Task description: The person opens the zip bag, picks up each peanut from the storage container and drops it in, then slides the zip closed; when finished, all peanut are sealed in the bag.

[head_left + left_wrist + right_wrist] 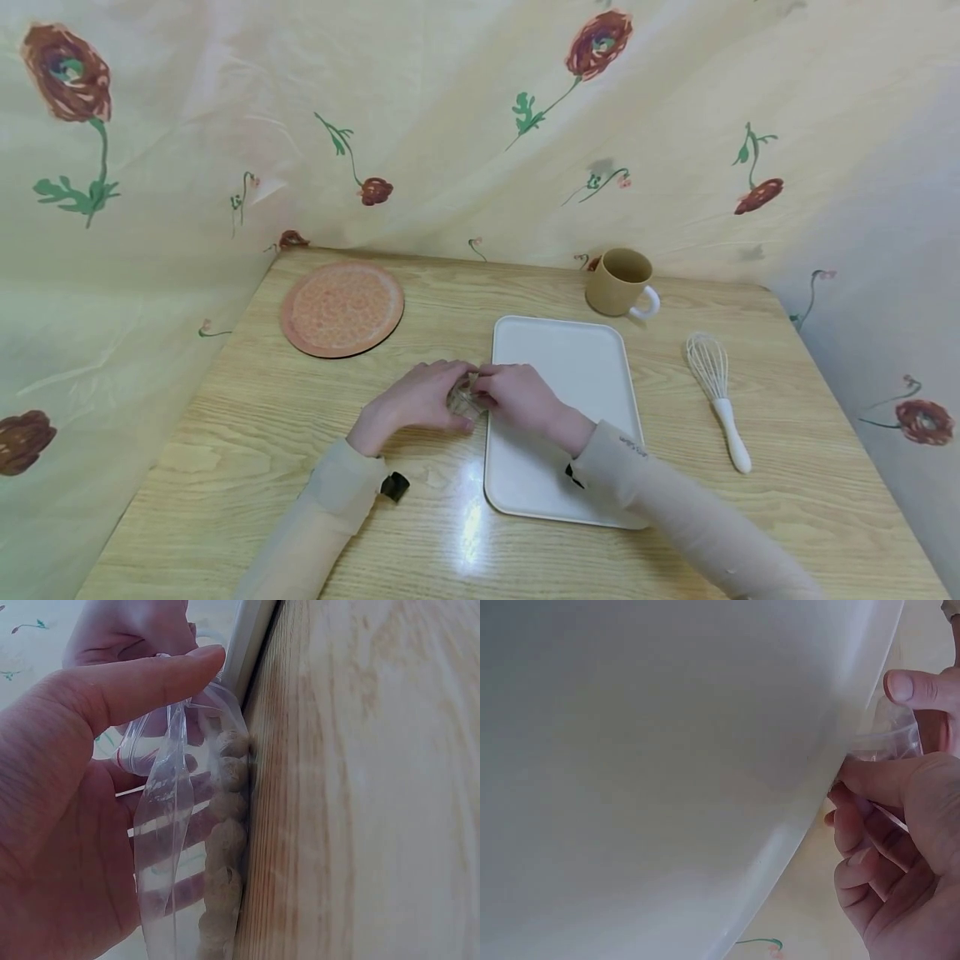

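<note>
A clear plastic zip bag (165, 847) stands on the wooden table beside the white tray's left edge. Along its bottom sit several lumpy tan pieces that look like peanuts in their shells (223, 851). My left hand (420, 400) holds the bag from the left, thumb across its top and fingers spread behind it. From over the tray (562, 358), my right hand (525, 400) reaches to the bag's mouth. Its thumb and curled fingers (862, 847) pinch at the bag's edge in the right wrist view; the fingertips are partly hidden.
At the back left lies a round orange patterned mat (343, 308). A tan mug (617, 287) with a white handle stands behind the tray. To the tray's right rests a white whisk (723, 408). A flowered cloth (450, 125) hangs behind the table.
</note>
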Demonstrator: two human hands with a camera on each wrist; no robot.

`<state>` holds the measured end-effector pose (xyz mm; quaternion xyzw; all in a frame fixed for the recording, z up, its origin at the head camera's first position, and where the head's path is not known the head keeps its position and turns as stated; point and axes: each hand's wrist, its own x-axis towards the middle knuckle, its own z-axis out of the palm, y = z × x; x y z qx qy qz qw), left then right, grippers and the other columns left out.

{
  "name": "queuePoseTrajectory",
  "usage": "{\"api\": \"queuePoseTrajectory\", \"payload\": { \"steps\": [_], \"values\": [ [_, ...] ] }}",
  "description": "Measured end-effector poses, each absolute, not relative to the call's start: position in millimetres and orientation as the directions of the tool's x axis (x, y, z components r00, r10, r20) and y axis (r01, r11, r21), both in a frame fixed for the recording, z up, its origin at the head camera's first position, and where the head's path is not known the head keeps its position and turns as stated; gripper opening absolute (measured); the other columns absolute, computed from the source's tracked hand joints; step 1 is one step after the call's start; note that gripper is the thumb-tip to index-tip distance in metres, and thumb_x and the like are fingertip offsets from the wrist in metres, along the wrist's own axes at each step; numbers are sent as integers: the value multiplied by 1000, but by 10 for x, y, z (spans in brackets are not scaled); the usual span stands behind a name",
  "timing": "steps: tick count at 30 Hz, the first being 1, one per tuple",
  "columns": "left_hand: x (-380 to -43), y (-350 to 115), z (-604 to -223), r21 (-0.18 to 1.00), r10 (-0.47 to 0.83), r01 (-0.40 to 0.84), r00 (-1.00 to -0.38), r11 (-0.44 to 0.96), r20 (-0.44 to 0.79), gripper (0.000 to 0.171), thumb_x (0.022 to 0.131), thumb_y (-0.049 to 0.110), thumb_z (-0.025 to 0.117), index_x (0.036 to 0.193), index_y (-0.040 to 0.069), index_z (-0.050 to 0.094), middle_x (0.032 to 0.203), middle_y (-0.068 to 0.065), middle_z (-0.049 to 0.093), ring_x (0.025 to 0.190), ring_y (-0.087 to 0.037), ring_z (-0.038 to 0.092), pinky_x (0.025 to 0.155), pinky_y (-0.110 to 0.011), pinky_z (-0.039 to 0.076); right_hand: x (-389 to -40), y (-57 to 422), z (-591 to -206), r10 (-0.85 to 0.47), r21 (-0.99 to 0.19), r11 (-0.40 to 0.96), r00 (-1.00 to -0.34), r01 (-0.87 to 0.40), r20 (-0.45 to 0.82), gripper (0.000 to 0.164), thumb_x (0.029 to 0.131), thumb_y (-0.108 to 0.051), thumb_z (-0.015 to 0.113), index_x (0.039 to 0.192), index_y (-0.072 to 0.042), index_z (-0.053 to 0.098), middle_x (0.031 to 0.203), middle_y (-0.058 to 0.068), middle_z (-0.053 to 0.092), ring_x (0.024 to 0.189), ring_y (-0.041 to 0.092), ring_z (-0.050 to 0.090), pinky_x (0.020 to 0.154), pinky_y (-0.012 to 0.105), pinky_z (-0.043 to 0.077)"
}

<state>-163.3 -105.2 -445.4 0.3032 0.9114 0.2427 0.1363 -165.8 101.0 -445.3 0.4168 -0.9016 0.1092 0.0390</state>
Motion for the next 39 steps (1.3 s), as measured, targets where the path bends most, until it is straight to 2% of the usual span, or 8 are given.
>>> {"api": "queuePoseTrajectory", "payload": {
  "steps": [7, 15, 22, 26, 34, 39],
  "values": [
    [-1639, -1051, -4481, 523, 622, 498, -779, 692, -81, 75, 79, 44, 81, 142, 16, 50, 137, 1, 56, 127, -20, 50, 106, -51, 36, -1641, 956, -4458, -745, -177, 629, -652, -757, 143, 17, 84, 0, 73, 90, -16, 76, 90, -5, 69, 73, 11, 62, 63, 33, 53],
    [-1628, -1046, -4453, 524, 622, 494, -778, 694, -91, 75, 80, 44, 80, 142, 16, 50, 137, 2, 57, 125, -20, 51, 107, -51, 36, -1646, 948, -4428, -748, -210, 627, -655, -750, 107, 23, 81, 5, 70, 85, -17, 73, 84, -8, 64, 67, 9, 53, 62, 30, 48],
    [-1627, -1046, -4441, 524, 624, 496, -776, 693, -90, 74, 80, 44, 81, 142, 16, 51, 136, 2, 57, 124, -20, 52, 105, -50, 37, -1649, 971, -4398, -753, -238, 611, -647, -755, 120, 21, 81, 3, 72, 86, -17, 74, 85, -8, 67, 71, 9, 58, 65, 33, 51],
    [-1629, -1049, -4441, 528, 623, 492, -777, 692, -92, 75, 80, 45, 81, 142, 16, 50, 136, 2, 57, 124, -21, 52, 105, -51, 37, -1662, 995, -4384, -740, -281, 615, -663, -736, 116, 21, 81, 3, 74, 86, -17, 75, 85, -8, 66, 71, 8, 57, 65, 32, 51],
    [-1629, -1046, -4428, 524, 613, 479, -783, 705, -109, 77, 81, 44, 81, 145, 15, 48, 134, -1, 59, 124, -22, 52, 105, -52, 37, -1677, 1086, -4256, -697, -345, 636, -706, -690, 128, 14, 85, -8, 78, 98, -13, 77, 95, -4, 71, 79, 12, 64, 69, 32, 52],
    [-1625, -1044, -4420, 522, 596, 462, -795, 717, -115, 82, 81, 46, 81, 147, 13, 45, 132, -3, 61, 123, -23, 53, 105, -53, 38, -1703, 1169, -4203, -649, -423, 646, -749, -635, 133, 13, 86, -10, 78, 99, -10, 77, 89, -5, 70, 67, 10, 58, 60, 26, 47]
  ]
}}
